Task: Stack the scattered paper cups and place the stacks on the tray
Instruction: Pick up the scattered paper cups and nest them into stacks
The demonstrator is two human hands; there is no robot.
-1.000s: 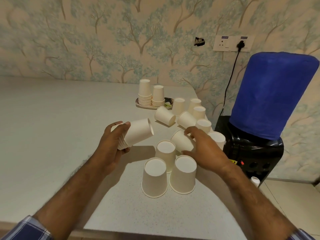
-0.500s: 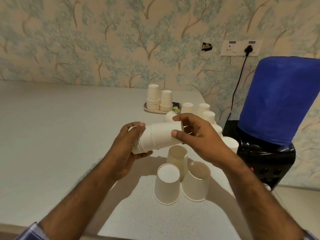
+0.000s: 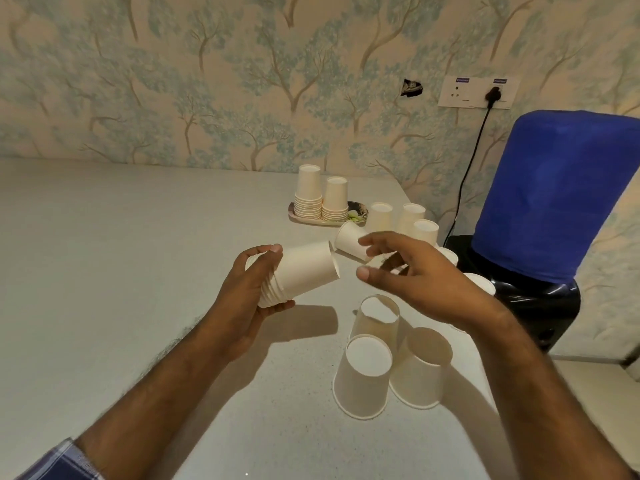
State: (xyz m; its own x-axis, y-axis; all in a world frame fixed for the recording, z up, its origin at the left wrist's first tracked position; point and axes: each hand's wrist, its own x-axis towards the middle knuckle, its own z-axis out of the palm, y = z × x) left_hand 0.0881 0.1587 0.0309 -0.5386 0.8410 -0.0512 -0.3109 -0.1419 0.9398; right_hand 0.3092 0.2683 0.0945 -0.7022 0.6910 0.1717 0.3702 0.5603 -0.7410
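Paper cup stack (image 3: pixel 298 275) sideways above bench (image 3: pixel 138 271), gripped by left hand (image 3: pixel 247 296) at rim end; right hand (image 3: pixel 415 275) spread, empty.
Light, thin-walled, crushable: best held gently near rims. Loose cups (image 3: pixel 363 375) upside down nearby; tray (image 3: pixel 327 220) far back.

- The place looked like an office pantry or a home refreshment corner.
- A water dispenser (image 3: pixel 540 299) with a black body stood at the right edge of the frame, its bottle under a blue cover (image 3: pixel 561 192).
- Its cable ran up to a white socket panel (image 3: pixel 478 92) in the upper right.
- Tree-patterned wallpaper (image 3: pixel 242 81) filled the top of the frame, with a torn hole (image 3: pixel 411 88) near the panel.
- A pale speckled worktop (image 3: pixel 121 271) carried many disposable paper cups (image 3: pixel 363 375), some stacked on a small tray (image 3: pixel 360 213) at centre.
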